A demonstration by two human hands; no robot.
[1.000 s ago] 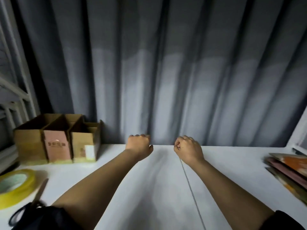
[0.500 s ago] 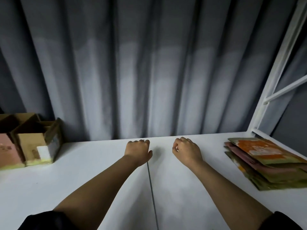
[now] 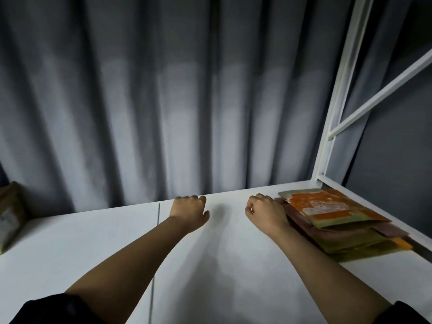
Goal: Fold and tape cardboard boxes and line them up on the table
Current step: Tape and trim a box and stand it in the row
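Head view: both hands are over the bench [image 3: 70, 242] near its far edge. The left hand [image 3: 189, 210] and right hand [image 3: 265, 211] are fists, holding nothing. Flat boxes [image 3: 332, 216] lie stacked at the far right corner, just beside the right hand. One folded box [image 3: 10, 213] stands at the left edge.

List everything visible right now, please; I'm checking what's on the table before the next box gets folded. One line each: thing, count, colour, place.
flat cardboard stack: one pile, exact count unclear, orange, green and pinkish, right end of table by the frame
folded box: one partly in view, brown, far left edge
table: one, white, with a seam left of centre
curtain: one, grey, behind the table
metal frame: one, white, right side
left hand: fingers curled, holding nothing, above mid-table
right hand: fingers curled, holding nothing, at the stack's left edge
sleeves: two, black, bottom corners
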